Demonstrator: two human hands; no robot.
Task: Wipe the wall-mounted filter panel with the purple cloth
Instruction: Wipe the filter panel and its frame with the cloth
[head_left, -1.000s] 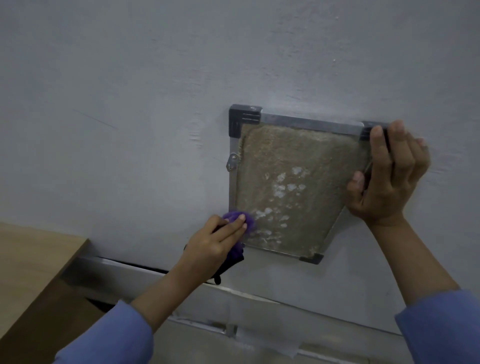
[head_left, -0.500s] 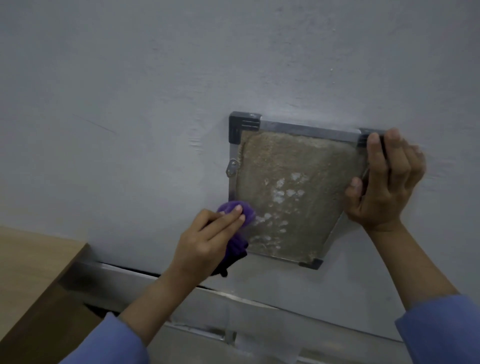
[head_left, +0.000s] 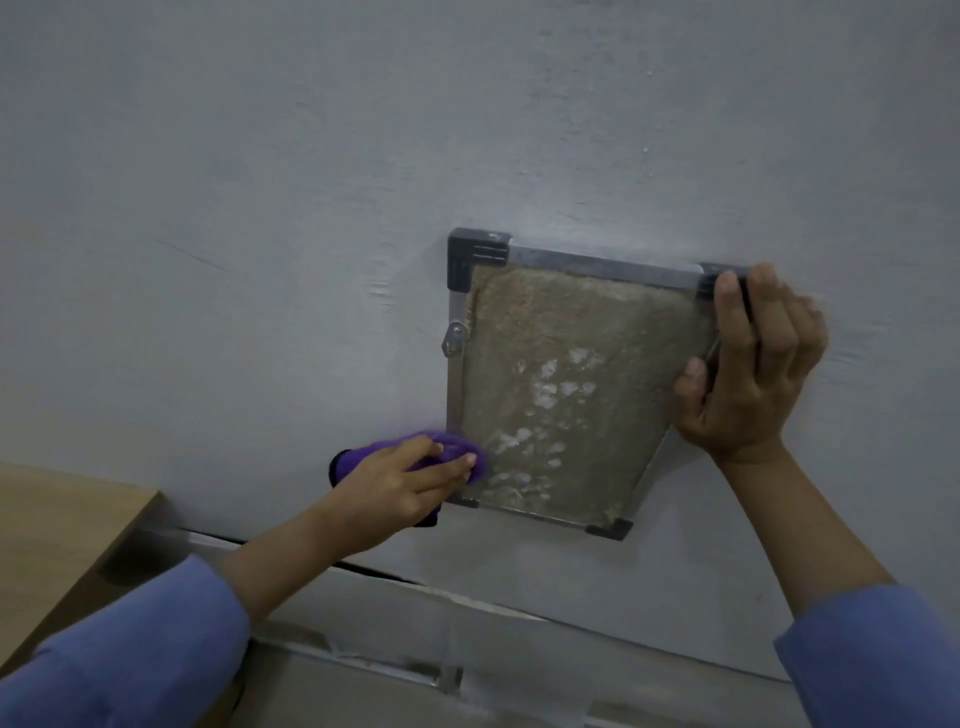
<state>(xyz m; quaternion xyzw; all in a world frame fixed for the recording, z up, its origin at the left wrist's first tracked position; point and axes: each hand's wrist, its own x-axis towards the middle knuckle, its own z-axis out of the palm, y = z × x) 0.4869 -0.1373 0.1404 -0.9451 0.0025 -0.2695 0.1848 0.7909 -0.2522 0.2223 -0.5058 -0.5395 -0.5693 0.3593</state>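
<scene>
A square filter panel (head_left: 566, 374) with a metal frame, dark corner pieces and a dusty brown mesh with pale patches hangs on the grey wall. My left hand (head_left: 400, 483) presses a bunched purple cloth (head_left: 452, 448) against the panel's lower left corner, fingers laid over the cloth. My right hand (head_left: 753, 364) grips the panel's right edge near the top right corner, fingers curled over the frame and thumb on the mesh side.
A wooden tabletop (head_left: 57, 540) sits at the lower left. A pale metal ledge (head_left: 467, 623) runs along the foot of the wall below the panel. Bare grey wall (head_left: 260, 208) surrounds the panel.
My left hand and the cloth have slid left and slightly down along the panel's lower left corner. My right hand keeps its hold on the right edge.
</scene>
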